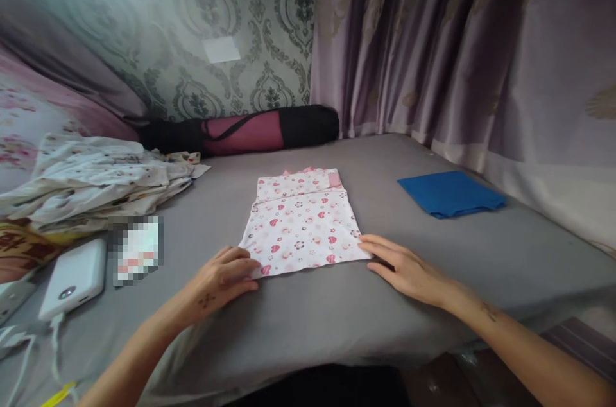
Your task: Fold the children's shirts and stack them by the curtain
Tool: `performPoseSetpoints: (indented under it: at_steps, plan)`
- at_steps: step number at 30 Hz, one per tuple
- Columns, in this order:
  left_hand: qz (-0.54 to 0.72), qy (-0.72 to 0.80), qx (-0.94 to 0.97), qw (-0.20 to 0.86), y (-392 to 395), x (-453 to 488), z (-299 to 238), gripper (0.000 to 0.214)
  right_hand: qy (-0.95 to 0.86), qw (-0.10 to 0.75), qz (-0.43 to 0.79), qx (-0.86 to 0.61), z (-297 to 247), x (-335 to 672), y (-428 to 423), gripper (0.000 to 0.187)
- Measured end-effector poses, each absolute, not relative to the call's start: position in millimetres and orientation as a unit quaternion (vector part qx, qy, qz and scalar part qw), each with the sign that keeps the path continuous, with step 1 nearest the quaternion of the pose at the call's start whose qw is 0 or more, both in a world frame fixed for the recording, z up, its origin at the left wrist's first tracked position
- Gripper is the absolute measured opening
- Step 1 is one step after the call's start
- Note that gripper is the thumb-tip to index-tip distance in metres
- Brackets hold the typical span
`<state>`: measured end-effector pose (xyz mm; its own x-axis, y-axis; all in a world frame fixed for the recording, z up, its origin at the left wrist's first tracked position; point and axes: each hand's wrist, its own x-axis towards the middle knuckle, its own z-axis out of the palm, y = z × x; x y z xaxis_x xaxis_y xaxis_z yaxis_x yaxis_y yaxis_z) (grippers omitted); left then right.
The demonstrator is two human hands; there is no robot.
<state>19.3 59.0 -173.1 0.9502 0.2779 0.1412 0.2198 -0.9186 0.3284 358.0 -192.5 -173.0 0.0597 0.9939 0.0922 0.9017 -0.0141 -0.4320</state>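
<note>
A small white garment with pink hearts (302,224) lies folded flat on the grey sheet (337,311) in front of me. My left hand (222,280) rests at its near left corner, fingers curled onto the cloth edge as if pinching it. My right hand (402,267) lies flat beside the near right corner, fingers stretched out and touching the edge.
A folded blue cloth (450,192) lies to the right. A heap of pale printed clothes (91,179) sits at the left, with a white power bank (73,277) and cable near it. A rolled pink and black mat (250,129) lies against the wall. Curtains hang on the right.
</note>
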Motion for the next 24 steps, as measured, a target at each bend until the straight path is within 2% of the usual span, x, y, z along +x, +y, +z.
performPoseSetpoints:
  at_steps: [3,7,13,16,21,24]
  plan:
    - [0.097,0.107,0.977,0.154,57,19,-171,0.026,-0.692,0.205,0.092,-0.686,-170,363,-187,0.033]
    - [0.108,0.091,0.984,0.110,54,17,-169,0.024,-0.734,0.172,0.031,-0.657,-167,363,-179,0.028]
    - [0.109,0.095,0.987,0.067,43,23,-167,0.023,-0.741,0.169,-0.015,-0.649,-169,361,-174,0.040]
    - [0.123,0.178,0.972,0.092,45,28,-168,0.023,-0.729,0.204,0.007,-0.654,-174,365,-169,0.045]
    - [0.142,0.313,0.921,0.184,59,40,-172,0.027,-0.639,0.296,0.101,-0.703,-182,376,-152,0.035]
    - [0.129,0.318,0.914,0.218,73,47,-174,0.029,-0.564,0.285,0.186,-0.753,-177,379,-140,0.037]
